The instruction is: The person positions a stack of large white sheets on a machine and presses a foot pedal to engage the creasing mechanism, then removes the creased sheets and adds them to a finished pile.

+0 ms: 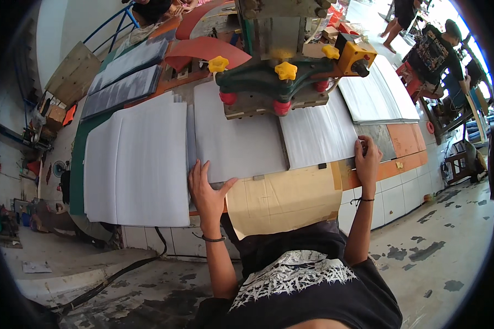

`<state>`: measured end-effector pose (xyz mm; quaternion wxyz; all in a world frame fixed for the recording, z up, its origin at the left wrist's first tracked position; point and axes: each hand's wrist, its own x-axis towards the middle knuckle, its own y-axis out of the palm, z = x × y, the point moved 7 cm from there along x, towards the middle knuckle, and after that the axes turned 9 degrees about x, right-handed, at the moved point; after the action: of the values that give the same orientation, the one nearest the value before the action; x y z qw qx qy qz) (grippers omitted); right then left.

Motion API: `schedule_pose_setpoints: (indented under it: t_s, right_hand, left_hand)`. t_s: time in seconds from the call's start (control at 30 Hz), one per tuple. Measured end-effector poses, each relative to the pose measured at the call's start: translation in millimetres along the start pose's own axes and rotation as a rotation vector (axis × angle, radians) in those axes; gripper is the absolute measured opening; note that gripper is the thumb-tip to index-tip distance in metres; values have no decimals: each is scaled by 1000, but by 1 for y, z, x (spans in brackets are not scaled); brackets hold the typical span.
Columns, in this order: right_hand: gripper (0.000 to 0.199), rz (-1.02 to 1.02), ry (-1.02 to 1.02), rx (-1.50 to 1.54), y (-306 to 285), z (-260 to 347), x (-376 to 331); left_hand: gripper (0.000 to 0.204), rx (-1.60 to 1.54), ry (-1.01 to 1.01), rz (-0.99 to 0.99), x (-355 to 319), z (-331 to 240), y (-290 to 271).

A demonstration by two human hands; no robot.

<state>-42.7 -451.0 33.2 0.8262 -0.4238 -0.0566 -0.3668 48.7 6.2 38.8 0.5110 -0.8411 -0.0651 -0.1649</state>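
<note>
A grey-white sheet lies flat under a green press head with yellow star knobs. My left hand rests at its near left corner, fingers spread and thumb stretched out. Right of a dark dividing strip lies a stack of white sheets. At that stack's right edge my right hand is closed, its bent fingers and thumb meeting at the sheet's edge; how much it grips is partly hidden. Between my hands a tan marked card hangs over the table's near edge.
A tall stack of white sheets stands left, more sheets right. Dark sheets lie at the far left. A yellow control box juts from the press. A person sits at the far right.
</note>
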Motion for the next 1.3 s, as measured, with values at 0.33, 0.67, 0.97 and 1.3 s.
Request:
schedule_pose_setpoints:
  t_s: [0.33, 0.67, 0.97, 1.3]
  right_hand:
    - [20, -3, -9, -30, 1, 0, -1]
    - [21, 3, -18, -20, 0, 0, -1]
    - [21, 18, -5, -24, 1, 1, -1]
    - [22, 16, 5, -21, 1, 2, 0]
  left_hand:
    - [77, -19, 7, -57, -3, 0, 0]
    - [76, -101, -39, 22, 3, -7, -8]
    - [64, 11, -27, -64, -1, -7, -3]
    - [56, 11, -14, -122, -4, -5, -6]
